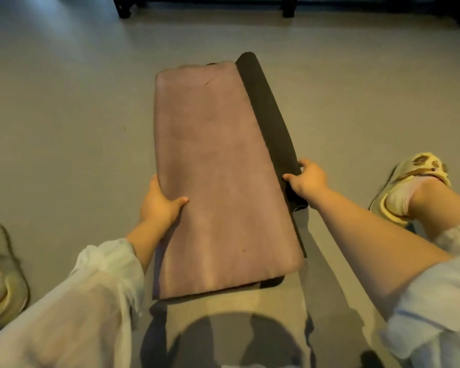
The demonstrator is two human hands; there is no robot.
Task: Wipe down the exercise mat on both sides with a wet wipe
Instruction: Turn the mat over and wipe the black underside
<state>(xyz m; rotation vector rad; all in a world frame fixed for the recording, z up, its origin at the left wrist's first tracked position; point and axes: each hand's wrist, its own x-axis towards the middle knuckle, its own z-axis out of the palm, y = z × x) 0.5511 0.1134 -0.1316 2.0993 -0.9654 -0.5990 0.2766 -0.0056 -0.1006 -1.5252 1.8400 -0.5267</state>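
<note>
Between both hands, above the grey floor [64, 102], the folded mauve exercise mat [218, 166] is held; left hand [160, 203] grips its left edge, right hand [307, 179] its dark rolled side. A yellow slipper [409, 187] sits just right.

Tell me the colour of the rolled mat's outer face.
Dusty mauve-pink outer face, dark inner side; head view.

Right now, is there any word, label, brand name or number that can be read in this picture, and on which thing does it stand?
None can be read.
Exercise mat, pink face and dark underside: no print shows.
Slipper: brown patches only, no letters.
Left hand and right hand hold the mat's edges and may hide a small mark.
</note>
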